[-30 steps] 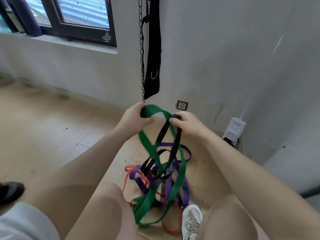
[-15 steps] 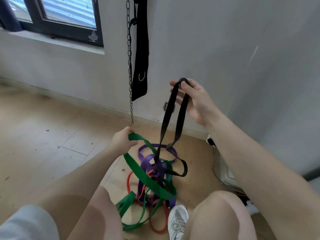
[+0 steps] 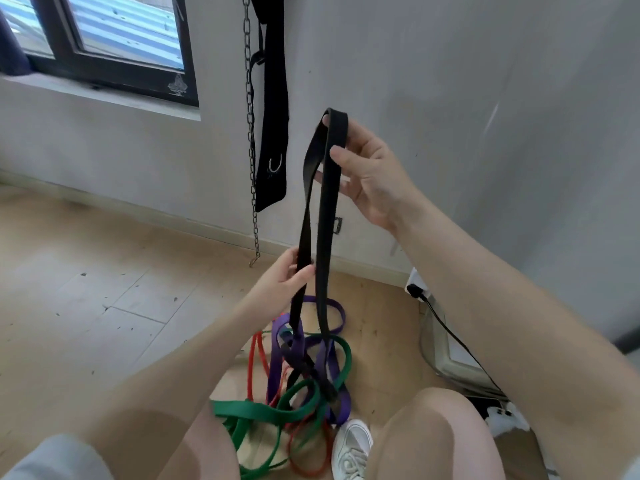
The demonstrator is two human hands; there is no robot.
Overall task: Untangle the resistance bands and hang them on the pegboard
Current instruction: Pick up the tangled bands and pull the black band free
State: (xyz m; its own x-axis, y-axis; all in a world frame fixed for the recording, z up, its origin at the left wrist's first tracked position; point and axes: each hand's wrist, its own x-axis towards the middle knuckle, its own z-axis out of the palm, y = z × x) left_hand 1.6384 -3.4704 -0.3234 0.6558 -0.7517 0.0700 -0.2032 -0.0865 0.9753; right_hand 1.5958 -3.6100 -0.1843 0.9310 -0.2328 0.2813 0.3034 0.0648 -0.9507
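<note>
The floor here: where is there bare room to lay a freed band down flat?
Bare wood floor lies between the window wall, the hanging chain and the band pile. Right of the pile, a cable and device crowd it.

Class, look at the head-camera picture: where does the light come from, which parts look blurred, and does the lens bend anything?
Head view: soft daylight from the window at upper left, no hard shadows; the green band smears at its left end; the black band and right hand stay fairly sharp; the wide lens tilts the window frame and wall.
</note>
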